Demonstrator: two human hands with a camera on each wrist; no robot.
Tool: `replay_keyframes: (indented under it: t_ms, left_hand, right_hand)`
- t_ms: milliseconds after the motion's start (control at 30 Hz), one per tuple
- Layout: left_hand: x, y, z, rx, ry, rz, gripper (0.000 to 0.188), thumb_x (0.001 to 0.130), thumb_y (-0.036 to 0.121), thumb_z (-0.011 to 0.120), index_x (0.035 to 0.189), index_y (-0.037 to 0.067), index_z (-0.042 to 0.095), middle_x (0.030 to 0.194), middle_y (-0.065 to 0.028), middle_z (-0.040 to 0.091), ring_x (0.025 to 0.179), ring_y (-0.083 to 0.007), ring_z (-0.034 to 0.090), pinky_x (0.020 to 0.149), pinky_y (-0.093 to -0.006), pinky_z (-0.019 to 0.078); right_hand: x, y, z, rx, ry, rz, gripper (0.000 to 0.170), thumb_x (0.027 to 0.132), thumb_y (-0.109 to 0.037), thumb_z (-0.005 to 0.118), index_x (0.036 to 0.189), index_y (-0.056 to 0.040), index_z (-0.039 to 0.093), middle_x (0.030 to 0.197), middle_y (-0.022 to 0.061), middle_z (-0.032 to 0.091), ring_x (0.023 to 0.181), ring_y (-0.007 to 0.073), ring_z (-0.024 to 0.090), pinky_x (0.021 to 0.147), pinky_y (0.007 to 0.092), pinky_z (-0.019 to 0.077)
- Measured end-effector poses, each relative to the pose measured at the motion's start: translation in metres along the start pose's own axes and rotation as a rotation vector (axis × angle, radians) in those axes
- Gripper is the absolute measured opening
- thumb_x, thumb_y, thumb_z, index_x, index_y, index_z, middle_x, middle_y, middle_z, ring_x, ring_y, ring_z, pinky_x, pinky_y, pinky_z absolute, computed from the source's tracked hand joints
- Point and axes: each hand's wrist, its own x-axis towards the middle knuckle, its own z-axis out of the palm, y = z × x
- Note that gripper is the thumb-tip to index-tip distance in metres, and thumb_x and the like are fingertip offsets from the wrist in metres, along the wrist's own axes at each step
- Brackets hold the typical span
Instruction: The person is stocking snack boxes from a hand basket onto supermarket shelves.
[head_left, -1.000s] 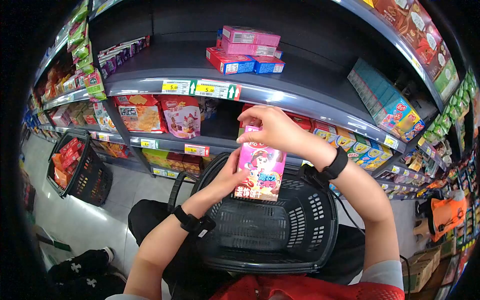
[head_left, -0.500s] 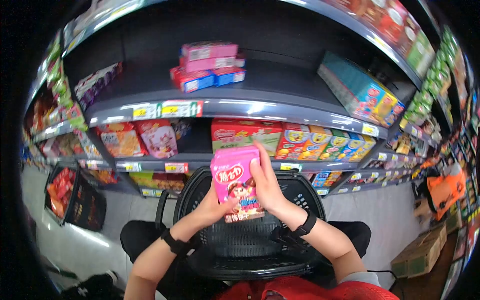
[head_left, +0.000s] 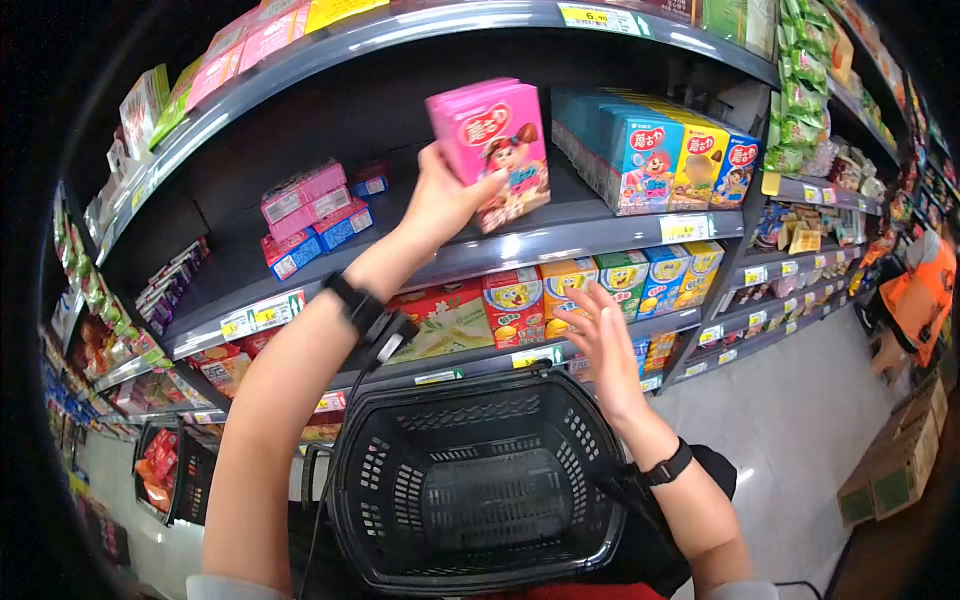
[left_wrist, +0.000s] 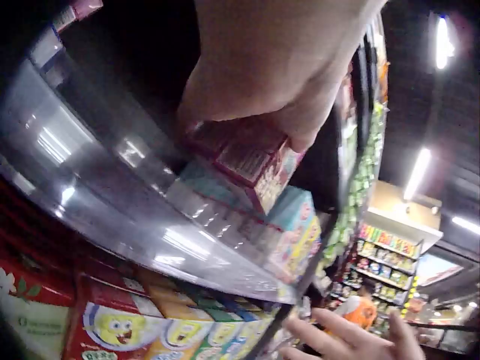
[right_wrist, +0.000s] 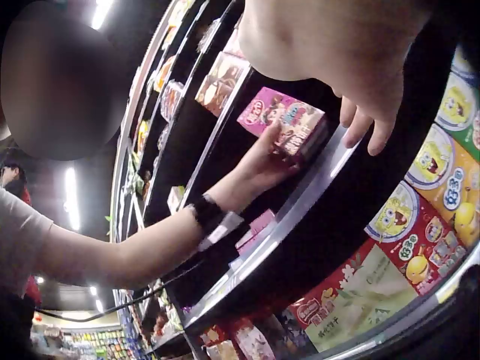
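My left hand point(head_left: 440, 205) grips a small stack of pink biscuit boxes point(head_left: 505, 125), held upright at the middle shelf point(head_left: 590, 235). Thumb lies across the front box; the fingers are hidden behind the stack. Just right of the boxes stands a row of blue, yellow and dark blue biscuit boxes point(head_left: 655, 165). From below, the left wrist view catches the undersides of at least two pink boxes. My right hand point(head_left: 610, 355) hovers lower with spread fingers and holds nothing, in front of the cartoon snack boxes point(head_left: 620, 280) on the shelf beneath.
A black shopping basket point(head_left: 500, 490) sits below my hands. Pink, red and blue boxes point(head_left: 305, 210) lie piled on the shelf to the left. Another basket point(head_left: 170, 470) with red packs stands on the floor at left. Cardboard cartons point(head_left: 895, 460) and a person in orange point(head_left: 915, 285) are at right.
Both hands held the pink boxes over the basket; now the left hand alone has carried them up to the middle shelf. My right hand has let go and moved right. The view turned rightward.
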Motion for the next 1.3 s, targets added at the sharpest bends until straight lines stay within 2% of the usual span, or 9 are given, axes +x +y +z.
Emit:
replay_keyframes:
  t_ms: [100,267,567,833,900,1100,1200,1267,1300]
  left_hand:
    - [0.045,-0.029,0.034,0.116,-0.039,0.054,0.075,0.069,0.027,0.073,0.116,-0.008,0.025,0.113,-0.019,0.045,0.105,-0.0224,0.049,0.089,-0.0291,0.0395]
    - [0.073,-0.064,0.064,0.03,-0.276,-0.161,0.084,0.068,0.033,0.073,0.121,-0.009,0.023,0.117,-0.021,0.04,0.11,-0.024,0.044,0.093,-0.0296,0.0362]
    - [0.071,-0.046,0.096,0.043,-0.539,-0.043,0.085,0.07,0.03,0.071,0.126,-0.006,0.019,0.124,-0.0191,0.033,0.115,-0.0231,0.04,0.095,-0.0301,0.034]
    - [0.067,-0.042,0.095,-0.114,-0.594,-0.145,0.083,0.072,0.028,0.07,0.129,-0.004,0.018,0.126,-0.0182,0.034,0.116,-0.0231,0.038,0.098,-0.0302,0.0312]
    - [0.067,-0.041,0.099,0.016,-0.55,-0.04,0.081,0.072,0.03,0.069,0.129,-0.003,0.022,0.126,-0.0177,0.035,0.117,-0.0235,0.038,0.099,-0.0306,0.03]
    - [0.066,-0.026,0.075,0.187,-0.704,-0.136,0.08,0.076,0.033,0.066,0.13,-0.004,0.02,0.124,-0.0201,0.041,0.116,-0.023,0.04,0.097,-0.0319,0.0321]
    - [0.071,-0.032,0.032,0.344,-0.499,0.097,0.079,0.074,0.036,0.067,0.126,-0.009,0.029,0.117,-0.0231,0.049,0.109,-0.0286,0.049,0.091,-0.0323,0.04]
    - [0.074,-0.025,-0.01,0.448,-0.297,0.234,0.039,0.078,0.021,0.063,0.11,0.002,0.053,0.107,-0.0135,0.057,0.099,-0.0214,0.055,0.084,-0.0312,0.0446]
    - [0.076,-0.031,-0.035,0.723,-0.114,0.474,0.027,0.077,0.018,0.063,0.1,0.005,0.058,0.101,-0.0105,0.059,0.092,-0.0191,0.058,0.077,-0.0295,0.047]
  right_hand:
    - [0.005,0.001,-0.013,0.077,0.069,0.034,0.053,0.094,-0.038,0.03,0.133,-0.0026,0.022,0.129,0.0156,0.038,0.111,0.0229,0.046,0.093,0.0357,0.0338]
    - [0.006,-0.01,-0.023,0.093,0.095,0.115,0.05,0.094,-0.037,0.03,0.13,-0.0029,0.026,0.122,0.0145,0.044,0.104,0.0214,0.05,0.089,0.0337,0.0368]
    - [0.016,-0.006,-0.025,0.174,0.092,0.08,0.047,0.094,-0.032,0.033,0.128,-0.0004,0.028,0.116,0.0136,0.047,0.097,0.0174,0.051,0.084,0.0305,0.0387]
    - [0.012,-0.002,-0.021,0.093,0.072,0.117,0.046,0.094,-0.035,0.031,0.127,-0.004,0.031,0.116,0.0131,0.048,0.099,0.0201,0.053,0.084,0.0324,0.0396]
    - [0.012,0.002,-0.022,0.085,0.064,0.122,0.046,0.093,-0.036,0.031,0.127,-0.0039,0.031,0.116,0.0129,0.048,0.099,0.0201,0.053,0.084,0.0324,0.0397]
    - [0.009,0.006,-0.023,0.102,0.11,0.179,0.044,0.093,-0.033,0.035,0.127,-0.0048,0.033,0.112,0.0111,0.05,0.095,0.0177,0.054,0.081,0.0302,0.0402]
    - [0.009,0.007,-0.03,0.079,0.131,0.181,0.045,0.093,-0.035,0.036,0.126,-0.0056,0.034,0.112,0.0097,0.05,0.095,0.0176,0.055,0.08,0.0301,0.0401]
    - [0.009,0.004,-0.034,0.068,0.128,0.189,0.046,0.093,-0.035,0.034,0.127,-0.0049,0.033,0.113,0.0108,0.05,0.096,0.0179,0.054,0.081,0.0301,0.041]
    - [0.008,0.003,-0.035,0.049,0.126,0.195,0.046,0.093,-0.036,0.033,0.127,-0.0042,0.032,0.114,0.012,0.049,0.097,0.0183,0.054,0.081,0.03,0.0419]
